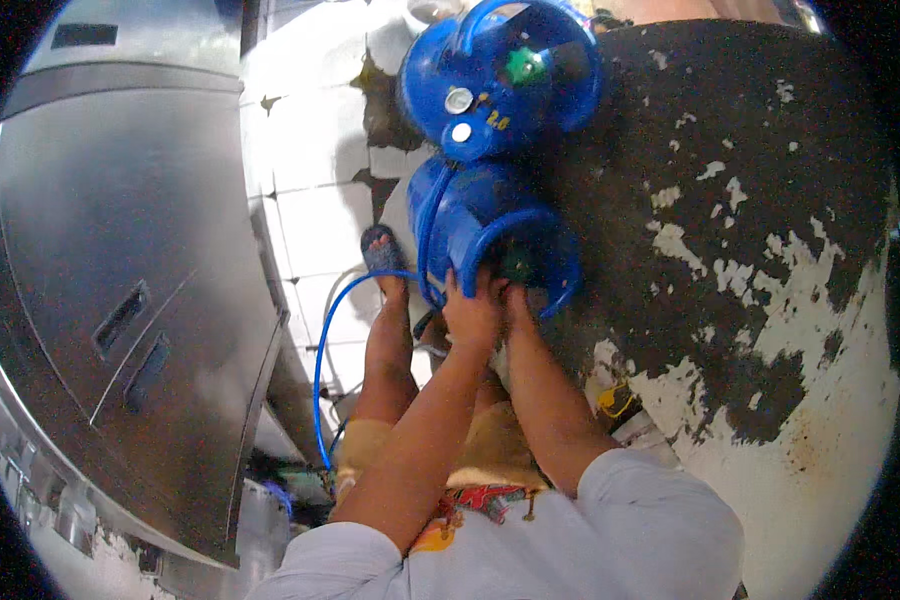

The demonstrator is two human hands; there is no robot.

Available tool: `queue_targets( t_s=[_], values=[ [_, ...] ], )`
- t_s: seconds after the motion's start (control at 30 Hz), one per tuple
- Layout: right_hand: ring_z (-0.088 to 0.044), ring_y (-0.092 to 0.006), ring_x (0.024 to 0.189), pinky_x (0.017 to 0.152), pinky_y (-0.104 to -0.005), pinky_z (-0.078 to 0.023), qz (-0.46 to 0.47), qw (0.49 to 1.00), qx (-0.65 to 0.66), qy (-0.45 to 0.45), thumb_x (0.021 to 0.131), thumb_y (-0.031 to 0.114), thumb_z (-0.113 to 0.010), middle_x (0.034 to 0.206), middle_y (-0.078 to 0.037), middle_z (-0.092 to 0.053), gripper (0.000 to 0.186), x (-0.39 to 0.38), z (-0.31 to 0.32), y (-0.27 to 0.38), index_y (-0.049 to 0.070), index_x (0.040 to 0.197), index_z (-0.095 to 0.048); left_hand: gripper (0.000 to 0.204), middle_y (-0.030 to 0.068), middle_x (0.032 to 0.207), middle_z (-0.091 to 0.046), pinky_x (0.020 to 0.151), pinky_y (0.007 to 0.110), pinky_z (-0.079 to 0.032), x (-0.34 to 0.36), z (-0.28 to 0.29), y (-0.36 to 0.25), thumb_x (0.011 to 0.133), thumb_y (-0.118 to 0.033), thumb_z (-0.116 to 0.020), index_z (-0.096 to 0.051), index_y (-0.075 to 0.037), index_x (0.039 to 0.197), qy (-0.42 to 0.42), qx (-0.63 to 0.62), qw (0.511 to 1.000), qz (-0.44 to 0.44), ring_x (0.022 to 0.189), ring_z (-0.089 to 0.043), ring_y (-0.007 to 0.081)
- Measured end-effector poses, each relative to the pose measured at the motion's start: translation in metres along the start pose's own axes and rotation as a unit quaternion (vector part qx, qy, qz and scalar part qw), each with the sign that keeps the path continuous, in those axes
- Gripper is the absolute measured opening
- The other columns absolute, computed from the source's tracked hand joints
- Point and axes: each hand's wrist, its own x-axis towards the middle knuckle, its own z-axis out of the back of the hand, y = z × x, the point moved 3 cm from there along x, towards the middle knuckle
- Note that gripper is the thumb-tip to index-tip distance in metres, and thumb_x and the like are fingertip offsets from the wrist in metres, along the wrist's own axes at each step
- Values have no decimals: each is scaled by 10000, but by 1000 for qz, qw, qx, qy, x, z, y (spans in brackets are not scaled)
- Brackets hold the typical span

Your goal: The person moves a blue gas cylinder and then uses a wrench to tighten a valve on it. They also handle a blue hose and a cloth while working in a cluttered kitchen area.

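A blue gas cylinder [460,200] with a curved collar [500,222] around its top is right in front of me. My left hand [473,312] is at the near-left end of that collar, its fingers bent around the edge. Close beside it, touching or nearly so, my right hand [513,300] reaches into the collar's opening. The right fingertips are hidden, and what they touch is too dark to tell. A dark green part [518,262] shows inside the collar. Along the cylinder's left side runs a blue hose [428,225], which loops out over the floor.
Behind stands a second blue gas cylinder [425,75] with a green knob [526,66], a round gauge [458,100] and a blue regulator [470,145]. A metal cabinet [120,240] fills the left. Right is a dark surface with peeling paint [670,130]. My sandalled foot [378,245] is on white tiles [315,215].
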Motion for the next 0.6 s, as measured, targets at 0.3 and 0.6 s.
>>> queue_targets(
  t_s=[0.3, 0.6],
  values=[
    [-592, -226, 861, 756, -391, -505, 8, 1000, -9, -14, 891, 412, -495, 972, -82, -624, 360, 2, -21, 14, 95, 1023, -603, 271, 158, 864, -647, 636, 493, -493, 5, 11, -2, 847, -342, -601, -615, -127, 1012, 70, -5, 998, 7, 768, -637, 375],
    [-592, -232, 867, 767, -395, -505, 11, 1000, -22, -19, 890, 416, -503, 981, -84, -624, 366, 4, -29, 15, 95, 1035, -604, 259, 186, 907, -647, 681, 510, -489, 8, 14, 3, 849, -325, -600, -607, -125, 1014, 52, -84, 995, 22, 790, -630, 412]
  ],
)
